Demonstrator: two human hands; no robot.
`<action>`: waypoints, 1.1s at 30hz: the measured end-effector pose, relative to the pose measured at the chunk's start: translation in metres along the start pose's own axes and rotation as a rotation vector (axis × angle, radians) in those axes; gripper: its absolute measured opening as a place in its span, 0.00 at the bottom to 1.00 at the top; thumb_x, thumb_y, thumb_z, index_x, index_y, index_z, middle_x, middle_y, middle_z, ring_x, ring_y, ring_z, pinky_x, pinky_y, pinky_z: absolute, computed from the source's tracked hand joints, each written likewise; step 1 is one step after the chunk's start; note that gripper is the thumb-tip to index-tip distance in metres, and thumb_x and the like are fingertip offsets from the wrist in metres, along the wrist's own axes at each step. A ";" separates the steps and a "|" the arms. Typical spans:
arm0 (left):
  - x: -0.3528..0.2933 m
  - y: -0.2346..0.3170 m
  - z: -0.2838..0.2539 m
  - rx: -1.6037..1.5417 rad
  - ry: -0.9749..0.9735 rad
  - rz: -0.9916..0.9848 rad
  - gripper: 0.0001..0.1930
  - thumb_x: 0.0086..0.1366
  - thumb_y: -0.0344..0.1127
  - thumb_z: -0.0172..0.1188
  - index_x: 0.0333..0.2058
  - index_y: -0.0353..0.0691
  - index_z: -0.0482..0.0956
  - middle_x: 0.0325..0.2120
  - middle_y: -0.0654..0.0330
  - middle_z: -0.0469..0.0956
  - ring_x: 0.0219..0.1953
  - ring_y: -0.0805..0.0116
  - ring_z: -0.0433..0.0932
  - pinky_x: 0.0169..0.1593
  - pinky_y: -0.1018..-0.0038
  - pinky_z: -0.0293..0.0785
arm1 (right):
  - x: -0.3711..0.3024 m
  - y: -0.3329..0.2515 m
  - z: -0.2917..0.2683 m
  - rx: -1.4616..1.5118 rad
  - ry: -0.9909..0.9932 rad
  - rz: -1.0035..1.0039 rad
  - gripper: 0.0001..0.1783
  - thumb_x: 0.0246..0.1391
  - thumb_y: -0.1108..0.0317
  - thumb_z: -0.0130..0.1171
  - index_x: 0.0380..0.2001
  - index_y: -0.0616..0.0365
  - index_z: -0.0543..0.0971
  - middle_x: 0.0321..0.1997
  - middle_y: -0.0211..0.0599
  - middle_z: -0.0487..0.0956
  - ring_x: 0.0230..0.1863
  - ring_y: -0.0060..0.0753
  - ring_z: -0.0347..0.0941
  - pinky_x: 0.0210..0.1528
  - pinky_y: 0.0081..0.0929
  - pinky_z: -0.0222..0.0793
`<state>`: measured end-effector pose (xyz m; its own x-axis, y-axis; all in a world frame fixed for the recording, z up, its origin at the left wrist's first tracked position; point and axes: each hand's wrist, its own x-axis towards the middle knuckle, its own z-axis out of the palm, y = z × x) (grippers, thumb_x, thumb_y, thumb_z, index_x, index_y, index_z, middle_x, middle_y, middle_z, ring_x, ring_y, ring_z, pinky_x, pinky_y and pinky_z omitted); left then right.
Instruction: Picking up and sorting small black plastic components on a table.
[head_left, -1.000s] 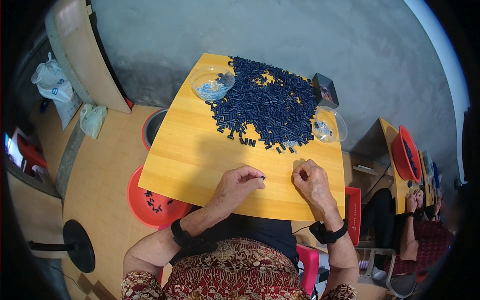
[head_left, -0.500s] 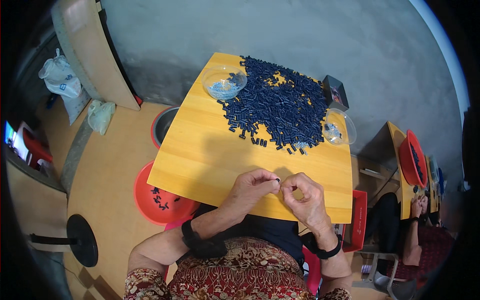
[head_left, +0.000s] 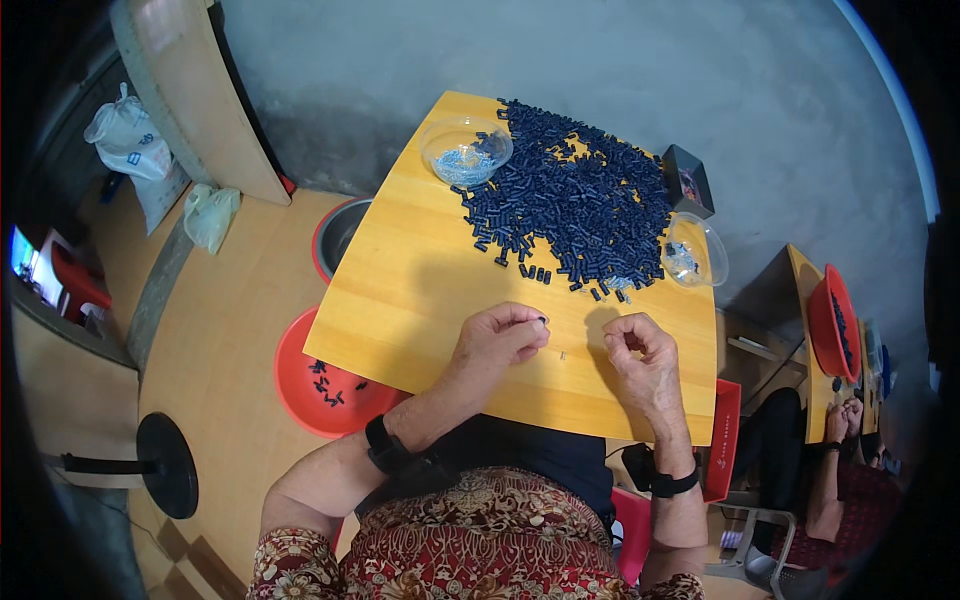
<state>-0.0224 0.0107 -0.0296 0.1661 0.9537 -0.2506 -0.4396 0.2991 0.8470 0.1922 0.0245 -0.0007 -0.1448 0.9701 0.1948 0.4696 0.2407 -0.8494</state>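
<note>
Fingers of the left hand (head_left: 490, 345) are pinched shut, thumb against forefinger, on a small black piece (head_left: 543, 320) that peeks out at their tips; it is held above the table (head_left: 400, 300), nearer the near edge than the far one. Half a second ago the right hand (head_left: 648, 365) was up against that piece; now it stands apart, toward the table's right edge, so the left alone has the piece, and the two-handed work on it looks, in my judgement, interrupted. Right fingers are curled in, thumb and forefinger tips close together; whether they meet, or grip something tiny, I cannot tell.

Just below the left fingertips a tiny pale bit (head_left: 563, 356) lies loose on the tabletop; beyond, a broad pile of black cylindrical pieces (head_left: 575, 200) spreads from the far edge toward the middle, with silvery bits (head_left: 620, 284) at its near right fringe; a clear bowl (head_left: 433, 152) of small metallic parts stands near the far left corner, another clear bowl (head_left: 712, 250) at the right edge, and a black open box (head_left: 672, 165) behind that one; past the near left corner, lower down, a red basin (head_left: 300, 390) holds some black pieces.
</note>
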 end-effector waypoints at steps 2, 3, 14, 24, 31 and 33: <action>0.000 0.002 -0.003 -0.041 0.019 0.001 0.07 0.63 0.33 0.59 0.39 0.39 0.77 0.34 0.63 0.79 0.37 0.77 0.78 0.44 0.79 0.74 | -0.002 0.001 -0.002 -0.039 -0.018 0.000 0.03 0.50 0.80 0.56 0.30 0.64 0.77 0.26 0.30 0.72 0.27 0.19 0.68 0.30 0.18 0.65; -0.001 0.002 -0.004 -0.046 0.019 0.006 0.07 0.64 0.33 0.59 0.39 0.39 0.77 0.34 0.63 0.79 0.37 0.76 0.78 0.44 0.78 0.74 | -0.003 -0.005 -0.001 -0.057 -0.066 -0.037 0.03 0.49 0.78 0.58 0.30 0.64 0.77 0.26 0.31 0.72 0.26 0.21 0.68 0.30 0.19 0.65; -0.003 0.002 -0.001 -0.026 -0.017 0.024 0.07 0.64 0.33 0.59 0.39 0.38 0.77 0.33 0.64 0.79 0.38 0.76 0.78 0.45 0.79 0.74 | -0.009 -0.009 0.033 -0.404 -0.133 -0.261 0.08 0.44 0.73 0.63 0.30 0.60 0.76 0.26 0.42 0.74 0.30 0.47 0.73 0.32 0.39 0.70; -0.005 -0.004 0.005 0.094 -0.035 0.096 0.07 0.61 0.31 0.60 0.37 0.36 0.78 0.32 0.66 0.78 0.35 0.80 0.75 0.42 0.82 0.71 | -0.002 -0.016 0.026 -0.551 -0.224 -0.371 0.13 0.42 0.79 0.57 0.35 0.62 0.74 0.32 0.46 0.73 0.37 0.50 0.72 0.38 0.41 0.71; -0.005 -0.009 0.007 0.138 -0.041 0.124 0.07 0.60 0.30 0.62 0.36 0.36 0.78 0.31 0.67 0.78 0.35 0.81 0.73 0.41 0.83 0.69 | -0.007 -0.007 0.022 -0.339 -0.168 -0.272 0.10 0.47 0.80 0.57 0.36 0.63 0.75 0.29 0.45 0.74 0.31 0.46 0.73 0.35 0.36 0.71; -0.007 -0.009 0.010 0.145 -0.050 0.126 0.07 0.60 0.30 0.62 0.36 0.36 0.79 0.31 0.67 0.78 0.35 0.81 0.73 0.42 0.82 0.69 | -0.011 -0.004 0.019 -0.179 -0.154 -0.193 0.09 0.49 0.80 0.57 0.36 0.64 0.75 0.28 0.42 0.74 0.28 0.40 0.73 0.33 0.31 0.71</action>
<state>-0.0108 0.0012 -0.0308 0.1636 0.9795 -0.1177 -0.3282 0.1665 0.9298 0.1756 0.0126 -0.0088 -0.3702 0.8931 0.2555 0.5648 0.4348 -0.7013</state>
